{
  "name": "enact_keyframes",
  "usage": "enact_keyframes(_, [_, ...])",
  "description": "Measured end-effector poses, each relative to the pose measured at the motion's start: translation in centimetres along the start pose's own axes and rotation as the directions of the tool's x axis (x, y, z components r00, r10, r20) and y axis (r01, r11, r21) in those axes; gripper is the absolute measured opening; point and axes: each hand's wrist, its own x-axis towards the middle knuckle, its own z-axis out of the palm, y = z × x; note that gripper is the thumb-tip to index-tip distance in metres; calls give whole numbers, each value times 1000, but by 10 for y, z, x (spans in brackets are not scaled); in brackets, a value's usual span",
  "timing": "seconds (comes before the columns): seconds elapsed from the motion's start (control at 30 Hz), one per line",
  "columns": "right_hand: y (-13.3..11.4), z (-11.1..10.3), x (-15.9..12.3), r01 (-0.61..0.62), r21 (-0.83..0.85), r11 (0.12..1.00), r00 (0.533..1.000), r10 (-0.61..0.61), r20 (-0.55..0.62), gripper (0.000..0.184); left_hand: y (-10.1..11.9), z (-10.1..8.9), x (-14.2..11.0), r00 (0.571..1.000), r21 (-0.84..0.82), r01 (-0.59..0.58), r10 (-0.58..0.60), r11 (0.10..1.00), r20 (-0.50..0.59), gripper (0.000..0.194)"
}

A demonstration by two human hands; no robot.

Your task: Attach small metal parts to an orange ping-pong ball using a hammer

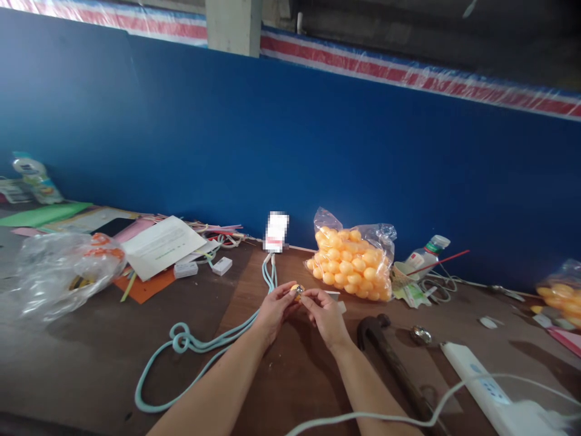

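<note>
A small yellow piece [296, 289] is pinched by the forward-reaching left hand [278, 307] and right hand [325, 313]; a hammer [396, 365] is laid at right.

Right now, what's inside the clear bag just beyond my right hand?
The clear bag holds many yellow-orange balls, heaped together. Front ones cover the rest, so its middle and back cannot be seen.

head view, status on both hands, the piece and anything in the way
Left hand holding small yellow-and-silver piece. Right hand touching it. Nothing visibly blocking; claw hammer beside right forearm.
</note>
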Motion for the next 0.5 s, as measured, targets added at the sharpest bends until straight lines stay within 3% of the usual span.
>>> enact_keyframes(0.5, [2, -2, 1, -102, 68, 992, 994, 100, 35, 28, -2, 0, 2, 999, 43, -23, 25, 999, -45, 33])
